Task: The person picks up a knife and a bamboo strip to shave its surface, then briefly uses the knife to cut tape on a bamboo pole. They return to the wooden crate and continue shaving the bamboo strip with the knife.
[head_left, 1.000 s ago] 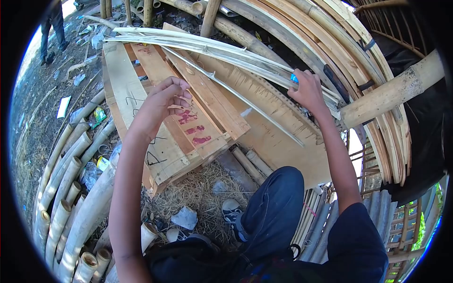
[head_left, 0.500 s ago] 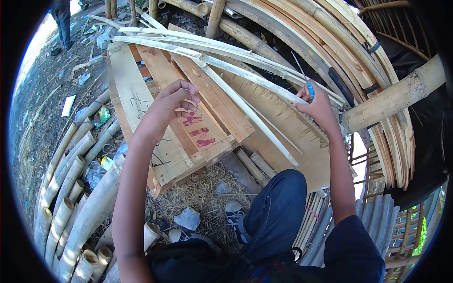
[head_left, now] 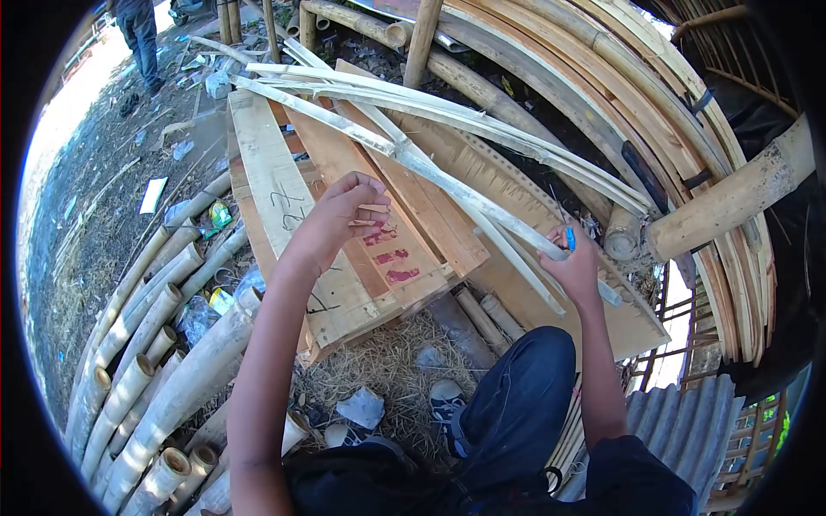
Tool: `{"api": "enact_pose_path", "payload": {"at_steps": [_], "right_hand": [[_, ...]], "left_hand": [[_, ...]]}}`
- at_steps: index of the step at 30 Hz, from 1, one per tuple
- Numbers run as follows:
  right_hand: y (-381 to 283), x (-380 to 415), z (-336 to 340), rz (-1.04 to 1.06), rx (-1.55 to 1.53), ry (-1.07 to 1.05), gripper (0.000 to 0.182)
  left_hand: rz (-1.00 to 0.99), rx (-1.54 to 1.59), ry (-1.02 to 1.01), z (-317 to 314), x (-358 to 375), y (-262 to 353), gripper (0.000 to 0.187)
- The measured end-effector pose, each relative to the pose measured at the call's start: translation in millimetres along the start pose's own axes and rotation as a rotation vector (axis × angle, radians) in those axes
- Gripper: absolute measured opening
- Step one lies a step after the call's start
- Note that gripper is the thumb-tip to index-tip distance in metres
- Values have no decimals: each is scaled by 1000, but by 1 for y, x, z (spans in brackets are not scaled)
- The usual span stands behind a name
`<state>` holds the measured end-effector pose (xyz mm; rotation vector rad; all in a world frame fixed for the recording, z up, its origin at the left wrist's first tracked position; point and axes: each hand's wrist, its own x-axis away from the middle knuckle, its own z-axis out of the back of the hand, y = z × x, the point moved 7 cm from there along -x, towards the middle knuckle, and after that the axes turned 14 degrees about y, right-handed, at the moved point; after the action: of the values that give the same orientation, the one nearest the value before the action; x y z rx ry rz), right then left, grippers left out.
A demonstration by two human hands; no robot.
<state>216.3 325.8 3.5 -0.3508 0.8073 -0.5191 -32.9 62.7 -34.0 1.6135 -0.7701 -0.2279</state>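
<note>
My left hand (head_left: pixel 348 211) hovers over the wooden crate (head_left: pixel 292 185), its fingers loosely curled and slightly apart with nothing visible between them. In my right hand (head_left: pixel 575 262) is a tool with a blue handle (head_left: pixel 570 238) and a thin blade pointing up and away. The fingers of the same hand also close round a long pale bamboo strip (head_left: pixel 465 193), near its right end. This strip runs back to the far left, over the crate. More pale strips (head_left: pixel 516 142) lie crossed behind and beneath it. Black writing and red marks show on the crate's boards.
Bamboo poles (head_left: pixel 129 387) are stacked at the left. Long planks (head_left: pixel 594 95) and a thick bamboo pole (head_left: pixel 731 202) stand at the right, above a corrugated sheet (head_left: pixel 688 430). A plywood sheet (head_left: pixel 516 275) lies beside the crate. A person (head_left: pixel 140 39) stands far left.
My right hand has moved down, bringing the bamboo strip's right end lower and nearer to me. The blue-handled tool has turned in the hand. The whole view has shifted a little.
</note>
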Motion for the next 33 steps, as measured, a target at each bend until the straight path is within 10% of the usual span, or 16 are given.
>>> {"api": "enact_pose_path", "payload": {"at_steps": [12, 23, 33], "right_hand": [[21, 3, -29, -436, -653, -194, 45], [-105, 30, -111, -752, -1055, -401, 42], [-130, 98, -91, -669, -994, -162, 42]], "left_hand": [[-25, 130, 47, 6, 0, 5, 39], [-113, 163, 24, 3, 24, 25, 75], [-181, -436, 108, 45, 185, -27, 44]]}}
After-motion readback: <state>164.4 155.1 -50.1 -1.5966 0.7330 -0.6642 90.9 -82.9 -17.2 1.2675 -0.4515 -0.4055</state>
